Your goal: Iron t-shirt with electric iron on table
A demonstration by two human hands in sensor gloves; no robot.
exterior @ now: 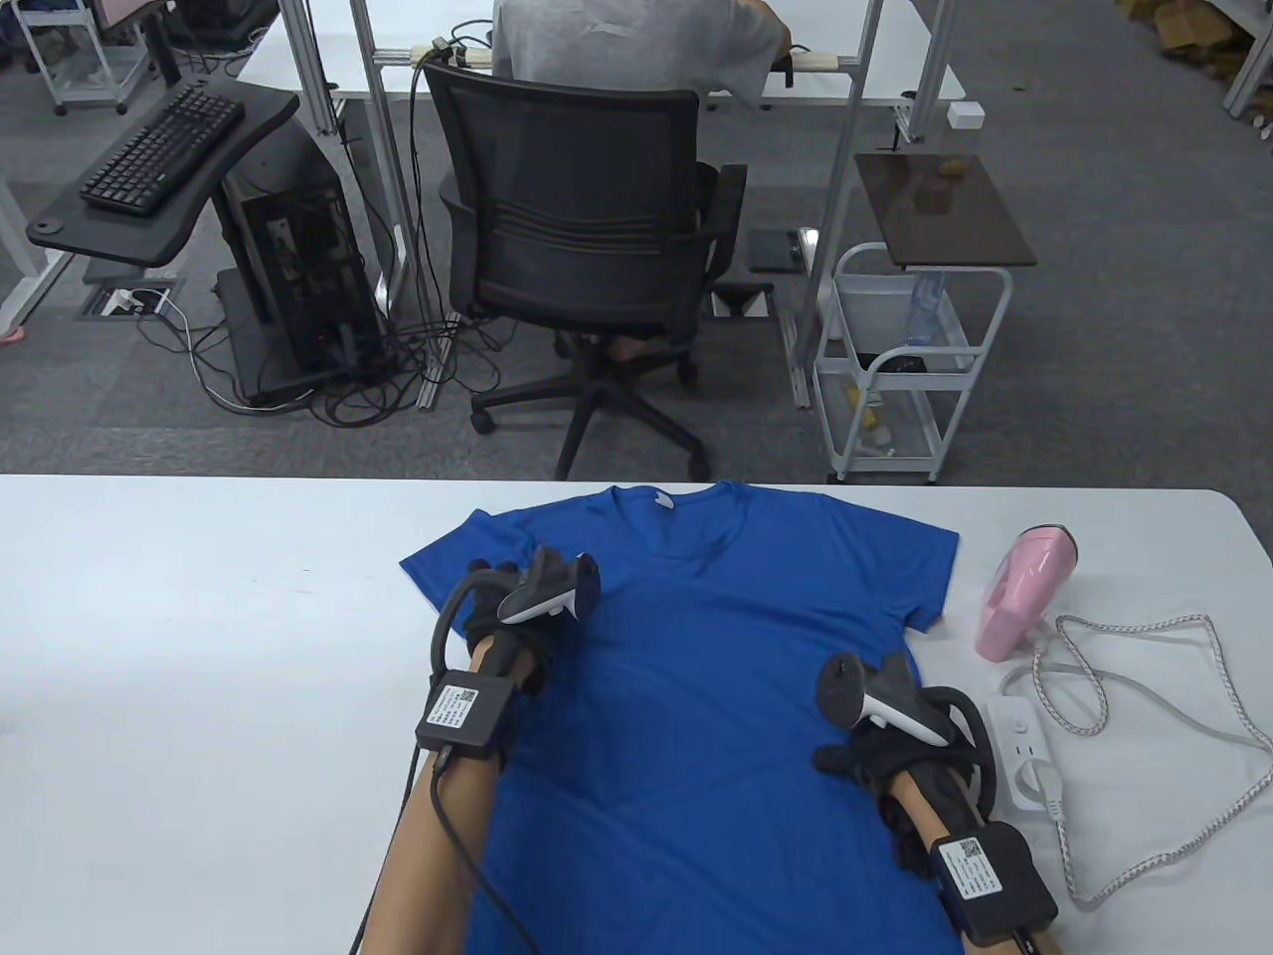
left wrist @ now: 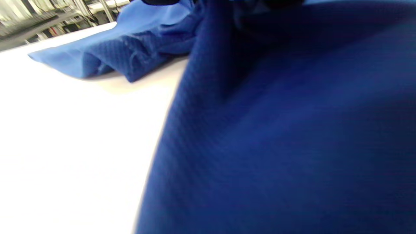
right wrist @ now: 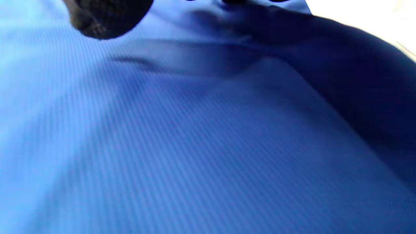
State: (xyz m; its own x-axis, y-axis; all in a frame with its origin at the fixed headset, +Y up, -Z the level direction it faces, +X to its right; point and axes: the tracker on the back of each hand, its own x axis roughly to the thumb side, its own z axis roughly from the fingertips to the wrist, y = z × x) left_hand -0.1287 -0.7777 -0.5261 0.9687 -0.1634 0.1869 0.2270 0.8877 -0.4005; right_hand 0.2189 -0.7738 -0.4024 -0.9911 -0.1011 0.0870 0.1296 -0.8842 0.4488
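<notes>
White desk (exterior: 199,647); soft, light blue knit t-shirt (exterior: 716,637) lies flat. Left hand (exterior: 507,622), right hand (exterior: 875,751) rest on it; grip unclear. Pink electric iron (exterior: 1024,592), rigid: take its handle.

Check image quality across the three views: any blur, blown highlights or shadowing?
Table view: sharp and evenly lit, t-shirt and iron clear. Left wrist view: soft and smeared, table blown out to white, shirt dark. Right wrist view: blurred close-up of fabric, with a dark shadow band along its upper right and a black glove fingertip out of focus.
</notes>
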